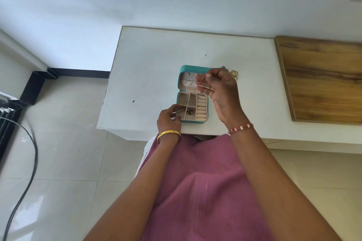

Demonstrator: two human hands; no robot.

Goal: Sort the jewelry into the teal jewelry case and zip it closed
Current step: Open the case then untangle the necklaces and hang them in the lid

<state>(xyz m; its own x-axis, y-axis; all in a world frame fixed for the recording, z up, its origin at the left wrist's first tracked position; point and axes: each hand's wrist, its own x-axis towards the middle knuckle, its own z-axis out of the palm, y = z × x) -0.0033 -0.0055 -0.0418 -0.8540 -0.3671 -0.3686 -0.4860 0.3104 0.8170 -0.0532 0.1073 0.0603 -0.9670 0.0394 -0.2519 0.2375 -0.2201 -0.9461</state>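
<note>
Head view, looking down from above: a teal jewelry case (193, 94) lies open on a white counter (148, 68), its lid folded back away from the person and its tray of cream compartments nearer to them. The left hand (168, 116) rests at the tray's near left corner, fingers curled against the rim, beside a compartment holding small dark metal pieces (186, 111). Whether it pinches anything cannot be told. The right hand (219, 86) is raised over the lid and the case's right side, its fingertips pinching a thin chain (195, 89) — the chain hangs down to the left into an upper tray compartment. Just beyond the right hand, on the counter, sit a few gold rings (234, 74) and a small dark tangle of jewelry (225, 68), partly hidden by the fingers. A gold bangle (168, 134) circles the left wrist; a red-and-white bracelet (240, 128) circles the right. Further to the right of the right hand lies a wooden board (321, 80). A pink garment (195, 191) covers the person's lap below both arms.
</note>
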